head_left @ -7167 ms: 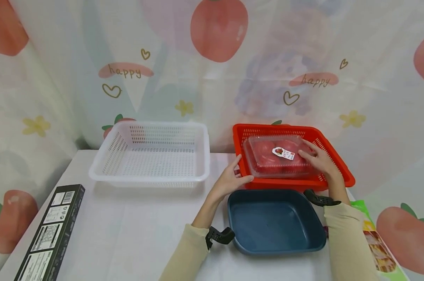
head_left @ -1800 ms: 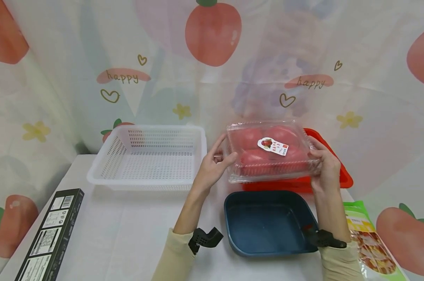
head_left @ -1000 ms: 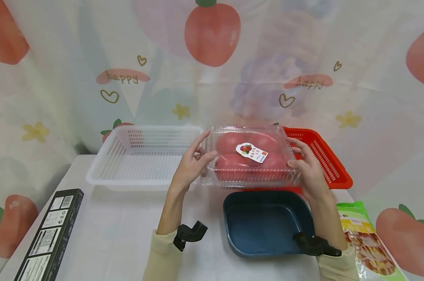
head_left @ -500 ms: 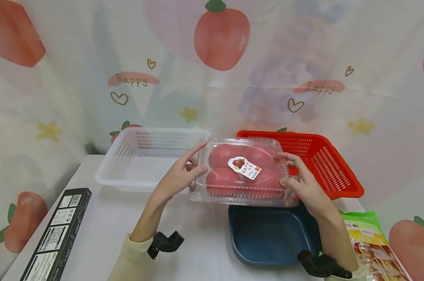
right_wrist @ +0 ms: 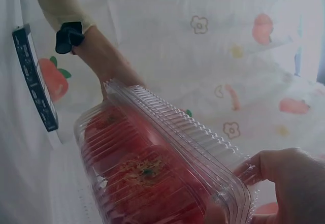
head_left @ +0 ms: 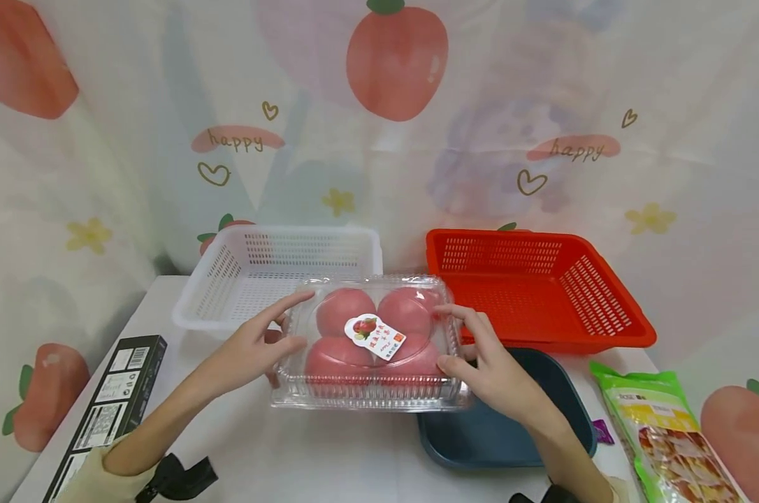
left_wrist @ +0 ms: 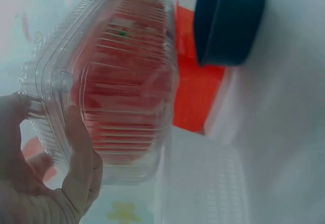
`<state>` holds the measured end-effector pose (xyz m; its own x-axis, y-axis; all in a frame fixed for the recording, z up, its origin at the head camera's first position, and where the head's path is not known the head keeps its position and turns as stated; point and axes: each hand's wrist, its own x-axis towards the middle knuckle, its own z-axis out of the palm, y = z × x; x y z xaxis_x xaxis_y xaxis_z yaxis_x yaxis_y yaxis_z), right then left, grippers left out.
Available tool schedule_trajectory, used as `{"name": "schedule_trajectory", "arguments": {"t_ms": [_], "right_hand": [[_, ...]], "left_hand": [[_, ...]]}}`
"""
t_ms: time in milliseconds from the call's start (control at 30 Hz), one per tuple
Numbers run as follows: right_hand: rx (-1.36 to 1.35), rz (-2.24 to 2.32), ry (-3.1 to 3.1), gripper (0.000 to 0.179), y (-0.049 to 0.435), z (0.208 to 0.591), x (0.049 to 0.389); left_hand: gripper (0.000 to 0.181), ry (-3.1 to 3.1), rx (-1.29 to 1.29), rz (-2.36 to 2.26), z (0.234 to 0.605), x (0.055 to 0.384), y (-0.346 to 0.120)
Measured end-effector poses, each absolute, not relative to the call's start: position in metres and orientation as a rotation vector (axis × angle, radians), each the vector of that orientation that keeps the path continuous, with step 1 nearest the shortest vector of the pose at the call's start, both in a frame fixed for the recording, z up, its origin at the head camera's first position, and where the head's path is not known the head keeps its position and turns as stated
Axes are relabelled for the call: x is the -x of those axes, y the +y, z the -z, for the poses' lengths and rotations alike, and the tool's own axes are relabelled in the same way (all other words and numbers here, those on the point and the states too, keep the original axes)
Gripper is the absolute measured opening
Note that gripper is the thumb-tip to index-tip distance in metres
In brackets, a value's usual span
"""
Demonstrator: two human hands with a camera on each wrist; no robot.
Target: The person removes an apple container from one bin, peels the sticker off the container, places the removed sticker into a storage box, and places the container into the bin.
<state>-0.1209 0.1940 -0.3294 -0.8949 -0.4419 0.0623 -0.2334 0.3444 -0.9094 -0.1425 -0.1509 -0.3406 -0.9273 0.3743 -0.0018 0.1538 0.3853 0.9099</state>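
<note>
Between my two hands hangs a clear plastic clamshell box of red apples (head_left: 373,391), raised over the table with its fruit label facing up. My left hand (head_left: 244,353) grips the box's left end, thumb and fingers at the rim. At the right end, my right hand (head_left: 495,374) pinches the rim in the same way. The left wrist view shows the ribbed side of the clamshell box (left_wrist: 124,97) and my left hand's curled fingers. From the right wrist view, the box (right_wrist: 147,168) looks tilted, with apples visible through the plastic.
Behind the box stand a white basket (head_left: 187,307) and a red basket (head_left: 606,335). A dark blue basin (head_left: 511,436) sits partly beneath the box and right arm. A bread-picture bag (head_left: 675,433) and small purple packet (head_left: 602,432) lie right; a long black box (head_left: 118,398) lies left.
Both hands have lifted the clamshell box out of the red basket and carried it left and nearer to me. The red basket's inside is now uncovered.
</note>
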Motion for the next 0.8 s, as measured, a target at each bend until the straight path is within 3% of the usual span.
{"name": "schedule_trajectory", "arguments": {"t_ms": [300,533,800], "right_hand": [[0.497,1.537,2.307,0.059,0.163,0.342,0.105],[0.556,1.531,2.244,0.058,0.144,0.35,0.092],[0.542,1.426,2.279,0.057,0.122,0.369,0.083]], "left_hand": [[0.062,2.497,-0.349,-1.469,0.346,0.109,-0.182],[0.062,2.549,-0.381,-1.474,0.35,0.081,-0.203],[0.059,2.726,-0.346,-1.294,0.362,0.071,-0.222]]}}
